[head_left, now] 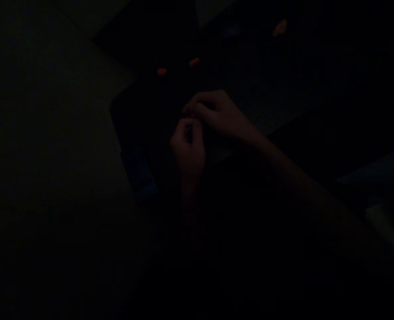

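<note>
The picture is very dark. My left hand (188,149) and my right hand (216,113) meet near the middle of the view, over a dark flat surface (143,115). Both have their fingers curled and pressed together at the tips, the right hand just above and beside the left. Whatever lies between the fingers is too dark and small to name. Two small orange pieces (161,71) (194,62) lie a little beyond the hands.
Another pale orange thing (279,28) lies at the far right. A faint blue shape (140,175) shows left of my left wrist. A pale ribbed surface (273,113) lies right of the hands, and a light floor (50,133) spreads to the left.
</note>
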Available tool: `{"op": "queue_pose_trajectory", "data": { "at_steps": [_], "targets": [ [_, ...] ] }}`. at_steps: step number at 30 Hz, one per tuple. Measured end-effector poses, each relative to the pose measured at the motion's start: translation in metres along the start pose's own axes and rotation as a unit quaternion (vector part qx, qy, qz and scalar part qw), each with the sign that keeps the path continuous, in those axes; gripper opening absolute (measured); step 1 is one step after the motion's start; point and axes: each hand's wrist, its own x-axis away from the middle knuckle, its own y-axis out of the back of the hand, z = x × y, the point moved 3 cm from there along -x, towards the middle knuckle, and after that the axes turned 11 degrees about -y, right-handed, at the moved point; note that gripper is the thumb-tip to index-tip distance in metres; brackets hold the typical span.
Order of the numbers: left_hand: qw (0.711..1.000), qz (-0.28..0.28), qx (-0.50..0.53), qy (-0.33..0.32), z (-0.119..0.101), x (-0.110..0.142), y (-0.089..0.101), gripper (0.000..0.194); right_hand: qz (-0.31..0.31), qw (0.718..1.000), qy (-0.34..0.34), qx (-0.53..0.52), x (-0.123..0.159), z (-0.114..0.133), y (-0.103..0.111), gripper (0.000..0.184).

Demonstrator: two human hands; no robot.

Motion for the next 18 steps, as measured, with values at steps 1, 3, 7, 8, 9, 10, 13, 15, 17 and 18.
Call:
{"op": "queue_pose_trajectory", "data": {
  "at_steps": [1,3,7,8,9,10,13,15,17,18],
  "targets": [
    [1.000,0.000,-0.001,0.000,-0.0002,0.0001,0.0001,0.019,0.000,1.000,0.000,-0.001,0.0001,0.0001,0.0000,0.022],
    [1.000,0.000,0.000,-0.004,-0.0003,0.0000,0.0001,0.019,-0.001,1.000,-0.006,0.000,0.0004,0.0002,0.0000,0.021],
    [1.000,-0.005,0.010,-0.012,0.0009,-0.0003,-0.0003,0.019,-0.002,1.000,-0.008,0.004,0.0006,0.0011,-0.0001,0.021],
    [1.000,-0.006,0.011,-0.013,0.0013,-0.0004,-0.0004,0.019,-0.002,1.000,-0.006,0.004,0.0006,0.0014,-0.0001,0.021],
    [1.000,-0.008,0.012,-0.014,0.0017,-0.0003,-0.0005,0.019,-0.003,1.000,-0.006,0.005,0.0005,0.0015,-0.0001,0.022],
    [1.000,-0.009,0.012,-0.015,0.0020,-0.0003,-0.0006,0.020,-0.003,1.000,-0.007,0.006,0.0004,0.0015,-0.0001,0.022],
    [1.000,-0.012,0.014,-0.016,0.0026,0.0000,-0.0008,0.020,-0.003,1.000,-0.010,0.011,0.0002,0.0014,0.0002,0.022],
    [1.000,-0.009,0.014,-0.015,0.0028,0.0002,-0.0011,0.019,-0.003,1.000,-0.008,0.011,0.0002,0.0015,0.0005,0.022],
    [1.000,-0.007,0.016,-0.016,0.0029,0.0002,-0.0012,0.019,-0.003,1.000,-0.003,0.010,0.0003,0.0021,0.0007,0.023],
    [1.000,-0.007,0.018,-0.018,0.0029,0.0002,-0.0012,0.018,-0.003,1.000,-0.001,0.010,0.0004,0.0025,0.0008,0.023]
  ]
}}
